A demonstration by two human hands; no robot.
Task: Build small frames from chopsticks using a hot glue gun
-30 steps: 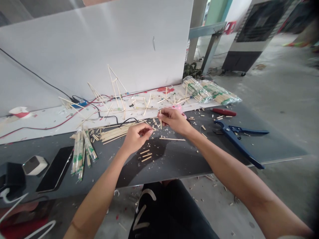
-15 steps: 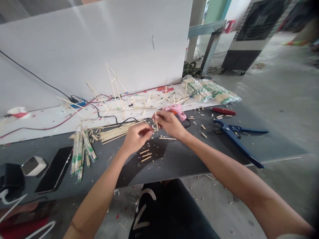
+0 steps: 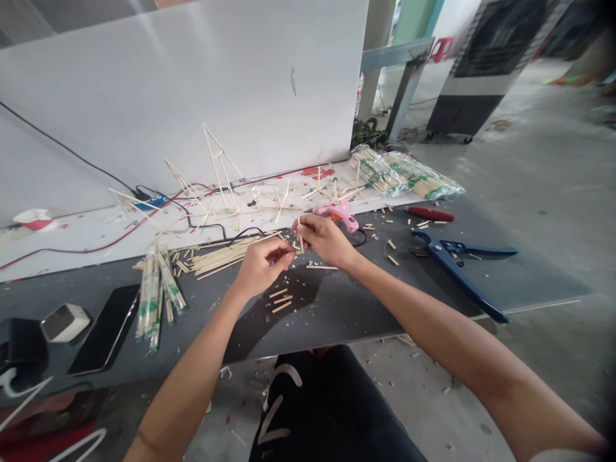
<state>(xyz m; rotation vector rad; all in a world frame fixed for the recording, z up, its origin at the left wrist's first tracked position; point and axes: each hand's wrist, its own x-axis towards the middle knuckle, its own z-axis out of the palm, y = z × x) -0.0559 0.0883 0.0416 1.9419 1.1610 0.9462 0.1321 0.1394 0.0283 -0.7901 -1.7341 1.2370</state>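
Observation:
My right hand (image 3: 323, 239) pinches a short wooden stick (image 3: 301, 241) that stands roughly upright between thumb and fingers. Close beside it on the left, my left hand (image 3: 264, 263) is closed in a pinch, its fingertips by the stick's lower end. Whatever sits in that pinch is too small to make out. Under and around both hands lie cut stick pieces (image 3: 281, 299) and a longer stick (image 3: 322, 267) on the dark table (image 3: 346, 314). A pile of long thin sticks (image 3: 219, 260) lies left of my left hand. Just behind my right hand is a pink glue gun (image 3: 344, 213).
Stick frames (image 3: 224, 170) stand along the white wall. Bagged sticks (image 3: 156, 292) and a phone (image 3: 103, 330) lie left. At right are a blue cutter (image 3: 457, 269), a red-handled tool (image 3: 430, 213) and more bagged sticks (image 3: 409, 173). Cables cross the back.
Both hands keep almost the same place and grip. The stick in my right hand looks slightly shifted; the whole view has moved a little.

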